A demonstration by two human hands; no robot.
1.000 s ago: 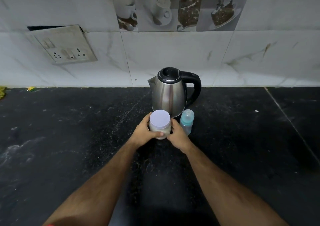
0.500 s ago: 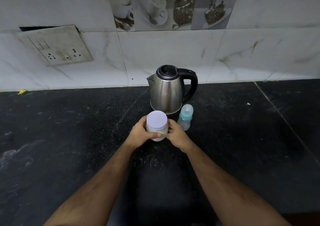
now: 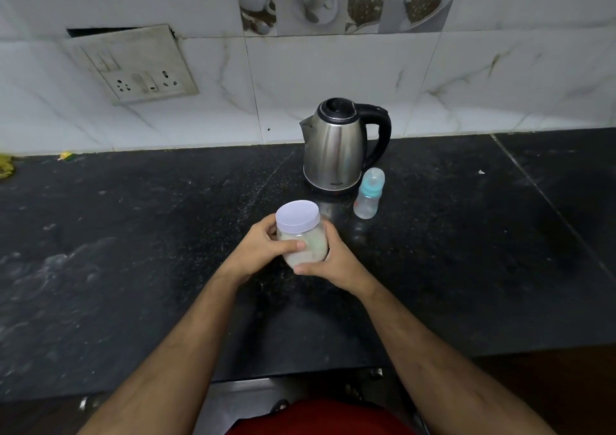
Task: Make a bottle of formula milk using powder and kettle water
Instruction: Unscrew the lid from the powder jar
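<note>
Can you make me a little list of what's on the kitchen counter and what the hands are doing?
Counter: black speckled stone counter, white marble-look tiles behind
In the hands: clear plastic jar of pale powder, round white lid on
Left hand: wrapped round the jar's left side, thumb across the front
Right hand: wrapped round the jar's right side
Kettle: shiny steel electric kettle with black handle, upright, lid closed, behind the jar
Bottle: small clear baby bottle with teal collar, upright, capped, right of the kettle's base
Wall: grimy white socket plate, upper left

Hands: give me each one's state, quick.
Left hand: grips the powder jar.
Right hand: grips the same jar from the other side.
</note>
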